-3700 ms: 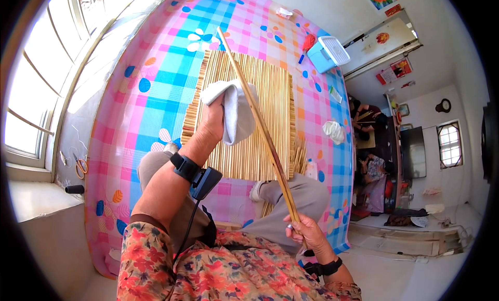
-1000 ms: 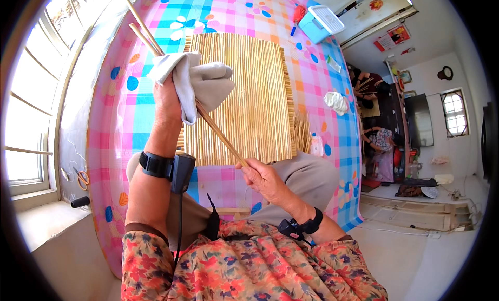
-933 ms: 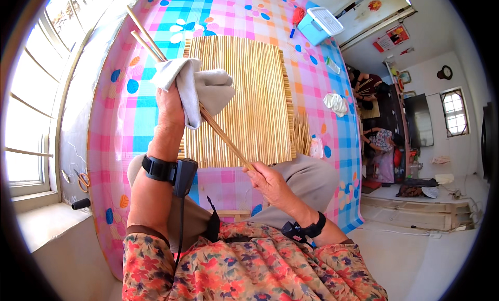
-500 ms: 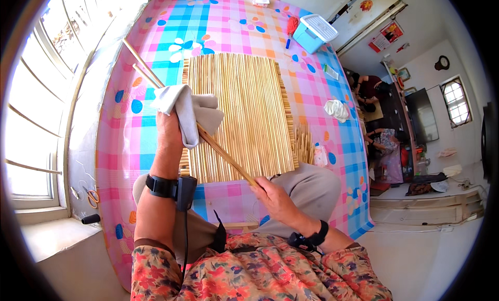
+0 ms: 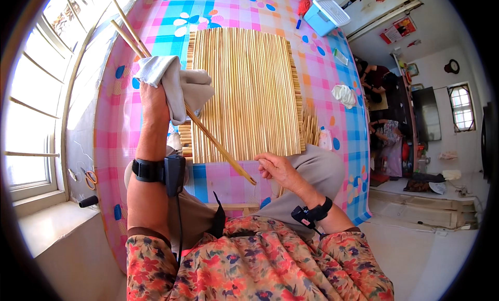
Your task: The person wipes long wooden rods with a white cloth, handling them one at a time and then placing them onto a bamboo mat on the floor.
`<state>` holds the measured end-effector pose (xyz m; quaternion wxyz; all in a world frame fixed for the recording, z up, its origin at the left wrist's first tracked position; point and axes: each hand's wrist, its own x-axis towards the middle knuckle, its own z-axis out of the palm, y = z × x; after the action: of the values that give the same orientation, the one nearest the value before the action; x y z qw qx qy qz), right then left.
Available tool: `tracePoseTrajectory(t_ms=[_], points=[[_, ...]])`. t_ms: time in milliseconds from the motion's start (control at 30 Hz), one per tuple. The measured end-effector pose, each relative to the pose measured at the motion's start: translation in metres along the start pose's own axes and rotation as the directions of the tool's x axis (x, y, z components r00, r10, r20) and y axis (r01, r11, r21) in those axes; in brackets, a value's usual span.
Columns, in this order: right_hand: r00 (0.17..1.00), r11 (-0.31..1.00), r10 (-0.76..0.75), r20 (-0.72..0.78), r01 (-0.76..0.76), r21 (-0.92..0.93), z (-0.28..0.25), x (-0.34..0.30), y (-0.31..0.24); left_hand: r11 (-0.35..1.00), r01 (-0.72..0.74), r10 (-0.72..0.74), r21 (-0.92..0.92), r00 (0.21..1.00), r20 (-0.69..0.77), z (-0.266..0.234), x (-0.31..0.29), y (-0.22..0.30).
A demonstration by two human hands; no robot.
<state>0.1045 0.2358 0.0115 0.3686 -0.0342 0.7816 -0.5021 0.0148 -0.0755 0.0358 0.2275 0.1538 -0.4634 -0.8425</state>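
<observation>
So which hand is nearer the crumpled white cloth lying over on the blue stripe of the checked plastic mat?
Right. The right hand lies below-left of that cloth; the left hand, gripping a grey rag, is far across the bamboo mat.

A floor mat of pink, blue and white checked plastic with flower prints covers the floor. On it, just beyond the right hand, lies a flat rectangular sheet of pale bamboo sticks laid side by side. Farther out to that hand's right lie a crumpled white cloth and a light blue plastic basket.
</observation>
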Motion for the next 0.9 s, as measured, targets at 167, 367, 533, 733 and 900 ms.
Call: tracePoseTrajectory(t_ms=[167, 367, 533, 733, 900], points=[[0.987, 0.988, -0.142, -0.071, 0.146, 0.046, 0.010, 0.000, -0.007, 0.999, 0.047, -0.047, -0.010, 0.998, 0.036, 0.005, -0.004, -0.017], [0.987, 0.987, -0.161, 0.029, 0.161, -0.003, 0.039, 0.009, -0.052, 0.982, 0.150, -0.123, -0.113, 0.969, 0.213, 0.026, -0.018, -0.032], [0.944, 0.954, -0.284, -0.164, 0.296, 0.050, 0.016, 0.004, -0.037, 0.980, 0.166, -0.115, -0.113, 0.926, 0.358, 0.036, -0.022, -0.022], [0.927, 0.908, -0.028, -0.375, 0.181, 0.378, -0.055, -0.046, -0.043, 0.973, 0.057, -0.125, 0.222, 0.944, 0.306, 0.029, -0.010, -0.016], [0.876, 0.908, 0.073, -0.477, 0.140, 0.395, -0.072, -0.080, -0.030, 0.892, -0.016, -0.188, 0.452, 0.897, 0.401, 0.040, -0.020, -0.019]])
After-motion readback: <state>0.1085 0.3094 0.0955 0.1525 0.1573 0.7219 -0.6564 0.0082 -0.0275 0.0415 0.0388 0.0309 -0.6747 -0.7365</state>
